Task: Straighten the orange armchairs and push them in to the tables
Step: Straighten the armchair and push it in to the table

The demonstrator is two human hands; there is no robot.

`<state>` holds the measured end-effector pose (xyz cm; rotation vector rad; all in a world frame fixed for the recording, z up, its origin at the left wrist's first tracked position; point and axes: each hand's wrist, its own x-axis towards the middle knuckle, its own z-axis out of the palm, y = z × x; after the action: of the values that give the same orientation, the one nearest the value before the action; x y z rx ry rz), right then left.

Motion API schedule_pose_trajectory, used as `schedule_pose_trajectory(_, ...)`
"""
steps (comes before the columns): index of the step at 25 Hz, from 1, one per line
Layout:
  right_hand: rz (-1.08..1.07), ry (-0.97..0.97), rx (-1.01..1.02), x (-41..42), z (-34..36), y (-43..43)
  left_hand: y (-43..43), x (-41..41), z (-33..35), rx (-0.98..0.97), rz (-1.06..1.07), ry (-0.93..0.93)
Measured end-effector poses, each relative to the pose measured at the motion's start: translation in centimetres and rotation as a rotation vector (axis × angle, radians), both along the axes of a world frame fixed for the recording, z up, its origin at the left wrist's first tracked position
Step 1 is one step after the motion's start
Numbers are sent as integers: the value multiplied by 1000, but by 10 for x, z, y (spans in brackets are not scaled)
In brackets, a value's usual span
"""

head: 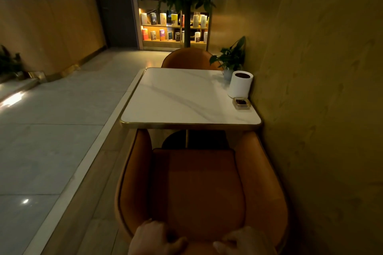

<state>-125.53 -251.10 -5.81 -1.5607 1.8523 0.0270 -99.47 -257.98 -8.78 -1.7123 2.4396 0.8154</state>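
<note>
An orange armchair [199,184] stands right below me, facing a white marble table [182,97] with a brass edge. Its two arm tips reach under the table's near edge. My left hand [155,238] and my right hand [244,242] both grip the top of its backrest at the bottom of the view, fingers curled over the rim. A second orange armchair [189,58] stands at the table's far side, its backrest showing above the tabletop.
A textured wall [315,109] runs close along the right of table and chair. On the table's right side stand a white cylinder [240,85], a small ashtray [241,103] and a potted plant [231,58]. Tiled floor [51,120] lies left; a lit bookshelf [174,27] stands behind.
</note>
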Motion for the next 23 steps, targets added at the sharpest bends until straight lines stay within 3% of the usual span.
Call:
schedule_pose_trajectory(6,6,56,-141,-5,-9,-1,1,-3,0,-99,28,-18)
schedule_pose_trajectory(23,73,122,-194,-17,-13,-22,-17,-13,-1,-109,13,-36)
